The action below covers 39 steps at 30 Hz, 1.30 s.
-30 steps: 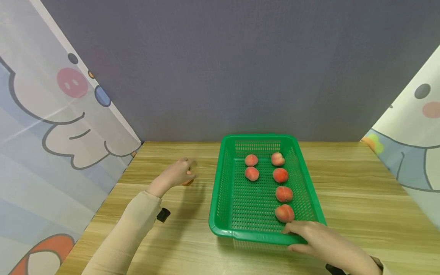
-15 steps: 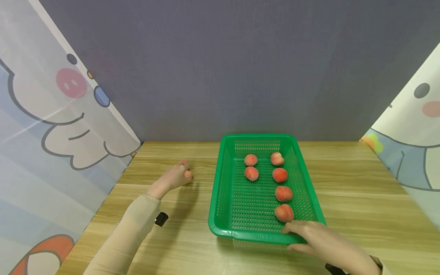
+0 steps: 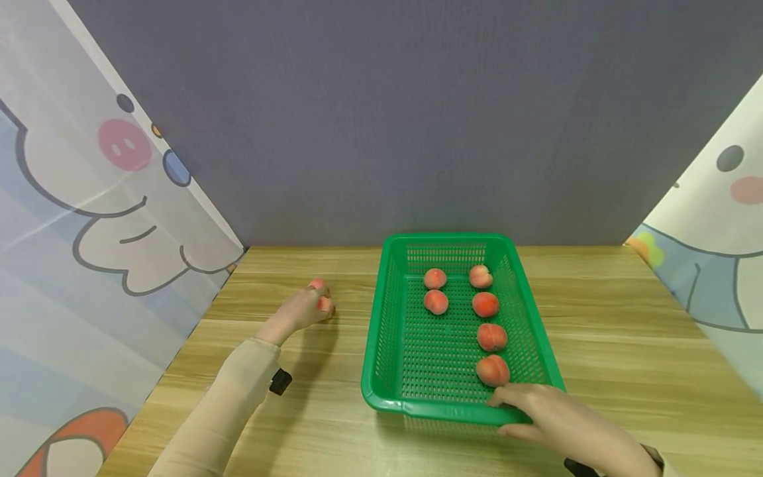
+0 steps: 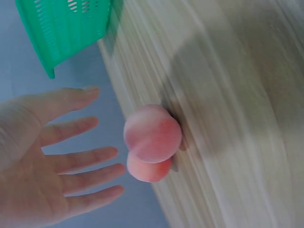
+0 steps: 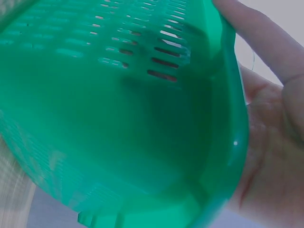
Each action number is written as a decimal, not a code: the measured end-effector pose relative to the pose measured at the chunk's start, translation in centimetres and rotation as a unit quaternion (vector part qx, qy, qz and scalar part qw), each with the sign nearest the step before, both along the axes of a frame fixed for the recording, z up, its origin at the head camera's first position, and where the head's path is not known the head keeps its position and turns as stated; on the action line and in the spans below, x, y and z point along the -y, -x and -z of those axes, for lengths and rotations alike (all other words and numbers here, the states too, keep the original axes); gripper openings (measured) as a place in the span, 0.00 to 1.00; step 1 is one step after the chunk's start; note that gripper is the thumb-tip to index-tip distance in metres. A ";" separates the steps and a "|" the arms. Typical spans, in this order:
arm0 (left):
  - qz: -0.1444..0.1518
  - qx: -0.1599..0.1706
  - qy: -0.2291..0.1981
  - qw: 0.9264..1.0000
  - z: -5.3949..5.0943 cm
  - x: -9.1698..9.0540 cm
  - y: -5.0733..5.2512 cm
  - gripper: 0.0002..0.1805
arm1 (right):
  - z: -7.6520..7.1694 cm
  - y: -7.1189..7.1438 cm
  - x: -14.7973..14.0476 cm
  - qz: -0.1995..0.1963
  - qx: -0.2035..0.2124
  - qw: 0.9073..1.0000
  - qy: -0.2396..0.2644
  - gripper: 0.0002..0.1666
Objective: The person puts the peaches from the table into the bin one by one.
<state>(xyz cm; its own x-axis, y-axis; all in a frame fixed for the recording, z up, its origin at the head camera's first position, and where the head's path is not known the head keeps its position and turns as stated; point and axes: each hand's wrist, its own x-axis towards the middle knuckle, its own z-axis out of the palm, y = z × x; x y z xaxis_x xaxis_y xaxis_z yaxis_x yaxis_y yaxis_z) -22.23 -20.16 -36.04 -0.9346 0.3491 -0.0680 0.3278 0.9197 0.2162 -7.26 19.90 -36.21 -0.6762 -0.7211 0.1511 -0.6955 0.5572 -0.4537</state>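
My left hand (image 3: 298, 307) is just above the left part of the table, beside two peaches. In the left wrist view its fingers are spread and relaxed, apart from the nearer peach (image 4: 153, 134) and the farther peach (image 4: 149, 170). Those two appear to touch or overlap on the wood. My right hand (image 3: 551, 417) grips the near right corner of a green plastic basket (image 3: 444, 409), its fingers over the rim. Seen from the right wrist, the basket wall (image 5: 118, 118) fills most of the view. Several peaches, such as one near that corner (image 3: 493, 370), lie inside the basket.
The wooden table (image 3: 620, 344) reaches back to a grey wall panel (image 3: 381, 119). Cartoon-printed sheets stand at the left (image 3: 53, 265) and right (image 3: 715, 252). Inside the basket, a pair of peaches (image 3: 436, 302) lies left of a column of others.
My left hand has shifted slightly left, and more of the two peaches beside it shows. The right hand and the basket have stayed in place.
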 end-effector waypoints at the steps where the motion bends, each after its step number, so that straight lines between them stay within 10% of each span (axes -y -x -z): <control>1: -0.001 -0.003 0.001 1.000 0.2 0.1 0.1 0.16 | 0.0 0.0 0.0 0.000 0.001 1.000 0.001 0.13; 20: -0.014 -0.011 -0.028 0.999 2.2 0.2 1.4 0.16 | 0.1 0.0 -0.1 -0.002 -0.006 1.000 0.001 0.13; 29: 0.044 -0.043 -0.041 0.997 9.4 2.9 6.4 0.22 | 0.1 0.0 0.0 0.000 -0.007 1.000 -0.002 0.13; 32: 0.010 0.009 -0.023 1.000 7.5 1.7 5.1 0.23 | 0.1 0.0 0.0 -0.002 -0.001 1.000 -0.003 0.14; 39: -0.002 0.011 -0.022 1.000 3.8 -0.3 1.7 0.19 | 0.0 0.0 -0.1 0.000 0.000 1.000 0.000 0.13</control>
<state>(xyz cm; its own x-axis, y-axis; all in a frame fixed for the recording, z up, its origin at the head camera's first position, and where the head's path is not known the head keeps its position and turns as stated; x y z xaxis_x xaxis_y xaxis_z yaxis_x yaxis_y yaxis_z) -23.96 -19.84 -39.80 -0.9346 0.3482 -0.0729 0.3187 0.9106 0.2630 -7.28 19.95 -36.26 -0.6759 -0.7216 0.1501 -0.6956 0.5572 -0.4536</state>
